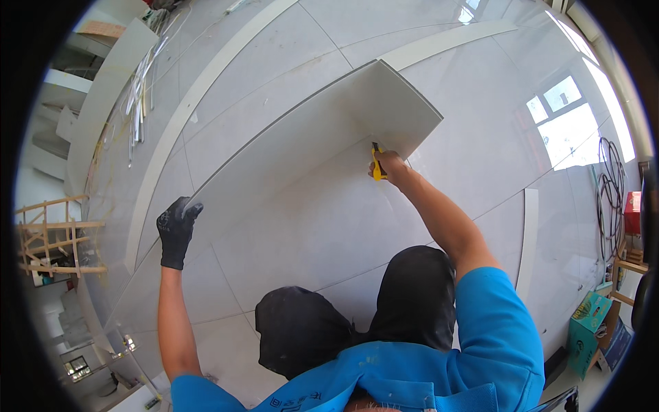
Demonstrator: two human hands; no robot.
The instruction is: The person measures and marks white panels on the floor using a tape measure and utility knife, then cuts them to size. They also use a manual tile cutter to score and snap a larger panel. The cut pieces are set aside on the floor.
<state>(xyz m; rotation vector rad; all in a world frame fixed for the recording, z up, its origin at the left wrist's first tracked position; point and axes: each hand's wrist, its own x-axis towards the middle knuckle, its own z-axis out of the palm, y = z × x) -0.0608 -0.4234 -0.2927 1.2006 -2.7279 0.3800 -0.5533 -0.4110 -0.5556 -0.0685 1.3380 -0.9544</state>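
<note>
A long, light grey panel [295, 141] stretches diagonally in front of me over a glossy tiled floor, and its far right end shows a folded or angled face. My left hand [176, 230], in a black glove, is closed around the panel's left edge near its near corner. In my bare right hand [392, 167] is a yellow and black utility knife [377, 169]. Its front end points away from me and lies against or just over the panel's lower right part. Whether the blade touches the panel is too small to tell.
Pale strips lie on the floor: a long curved-looking strip [206, 75] at left, another strip [453, 42] beyond the panel, and a short strip [528, 240] at right. Thin silvery strips [141, 96], a wooden frame [51, 225], coiled cable [607, 199] and a green box [585, 333] line the sides.
</note>
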